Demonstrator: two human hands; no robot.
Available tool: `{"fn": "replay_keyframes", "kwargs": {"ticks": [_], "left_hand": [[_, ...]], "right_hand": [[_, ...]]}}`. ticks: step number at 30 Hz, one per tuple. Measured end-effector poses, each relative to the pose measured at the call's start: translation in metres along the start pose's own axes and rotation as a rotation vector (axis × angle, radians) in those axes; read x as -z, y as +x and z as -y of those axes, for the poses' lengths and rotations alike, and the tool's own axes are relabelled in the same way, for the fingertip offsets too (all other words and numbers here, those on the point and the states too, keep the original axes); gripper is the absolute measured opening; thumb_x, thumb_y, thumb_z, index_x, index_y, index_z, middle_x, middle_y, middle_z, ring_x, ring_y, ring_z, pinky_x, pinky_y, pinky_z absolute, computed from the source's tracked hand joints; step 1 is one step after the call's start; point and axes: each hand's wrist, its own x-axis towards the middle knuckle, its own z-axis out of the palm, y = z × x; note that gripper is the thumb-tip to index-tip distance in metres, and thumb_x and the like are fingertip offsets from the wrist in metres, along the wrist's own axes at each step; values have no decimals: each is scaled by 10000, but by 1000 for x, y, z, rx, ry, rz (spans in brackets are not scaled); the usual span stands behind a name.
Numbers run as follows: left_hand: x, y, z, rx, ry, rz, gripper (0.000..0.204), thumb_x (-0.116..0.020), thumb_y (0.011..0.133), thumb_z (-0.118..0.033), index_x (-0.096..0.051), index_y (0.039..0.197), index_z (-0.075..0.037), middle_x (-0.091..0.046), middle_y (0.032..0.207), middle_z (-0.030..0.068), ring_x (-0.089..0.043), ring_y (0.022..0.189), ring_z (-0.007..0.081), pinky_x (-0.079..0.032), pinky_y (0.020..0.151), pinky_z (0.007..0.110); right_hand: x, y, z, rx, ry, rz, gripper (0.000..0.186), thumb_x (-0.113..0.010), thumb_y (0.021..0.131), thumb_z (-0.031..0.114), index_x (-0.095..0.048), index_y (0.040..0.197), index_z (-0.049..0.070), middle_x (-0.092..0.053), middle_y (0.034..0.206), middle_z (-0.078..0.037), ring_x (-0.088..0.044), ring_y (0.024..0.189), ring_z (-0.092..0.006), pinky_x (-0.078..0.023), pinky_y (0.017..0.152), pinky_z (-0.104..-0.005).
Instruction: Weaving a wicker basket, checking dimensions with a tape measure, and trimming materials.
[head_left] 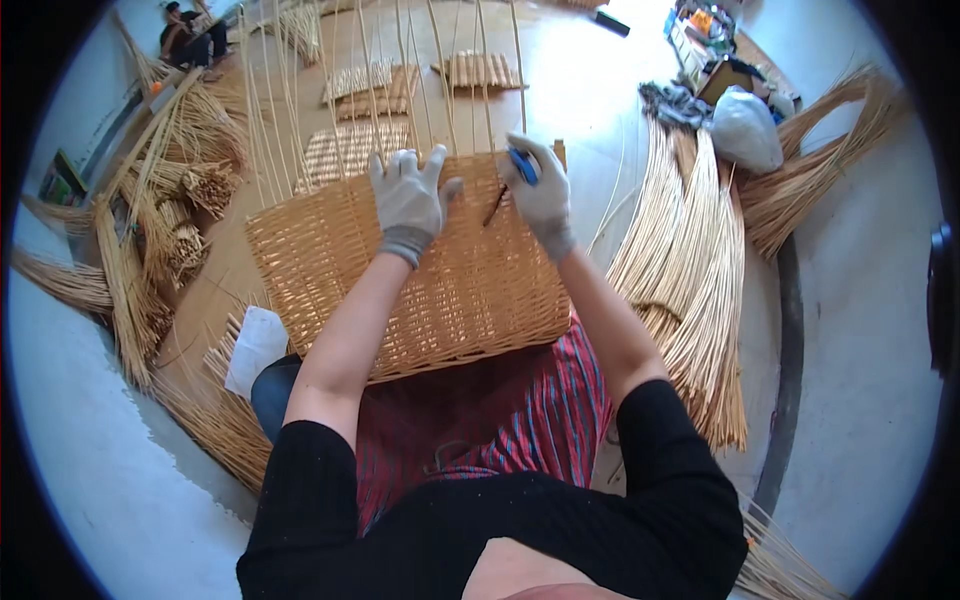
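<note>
A large woven wicker panel (pixel 320 270) rests across my lap on red striped cloth (pixel 570 410), with long upright rods rising from its top edge. My left hand (pixel 408 200), in a white glove, lies on the panel near that edge, fingers apart and thumb out. At the upper right of the panel, my right hand (pixel 545 200), also gloved, is closed around a blue-handled tool (pixel 522 166). A thin dark piece, perhaps part of that tool, shows below my fingers against the weave.
Smaller woven pieces (pixel 480 70) lie on the floor ahead. Reed bundles (pixel 180 190) line the left wall, and long pale bundles (pixel 680 280) lie at right beside a white sack (pixel 745 130) and piled items. A seated person (pixel 185 40) is at far upper left.
</note>
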Motion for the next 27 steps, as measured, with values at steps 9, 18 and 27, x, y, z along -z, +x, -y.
{"fn": "replay_keyframes", "kwargs": {"ticks": [9, 18, 27], "left_hand": [[24, -231, -46, 872, -1585, 684, 498, -541, 992, -532, -599, 1116, -54, -624, 811, 49, -600, 660, 161, -536, 624, 330], [75, -265, 31, 957, -1662, 690, 297, -625, 990, -373, -569, 913, -91, -518, 694, -10, -511, 472, 106, -464, 456, 251], [67, -228, 179, 539, -213, -117, 565, -714, 912, -373, -549, 1289, 14, -699, 955, 198, -682, 930, 358, -532, 876, 411]], "right_hand": [[35, -205, 77, -986, 634, 536, 468, -502, 1033, 474, -690, 946, 54, -656, 869, -11, -578, 794, -102, -479, 734, -264], [44, -244, 98, -451, 418, 1025, 406, -594, 958, 361, -547, 1233, 67, -689, 1040, -152, -676, 975, -304, -520, 869, -396], [40, -254, 70, -770, 292, 1068, 387, -459, 1043, 322, -700, 910, 50, -690, 830, -58, -638, 779, -177, -516, 763, -323]]}}
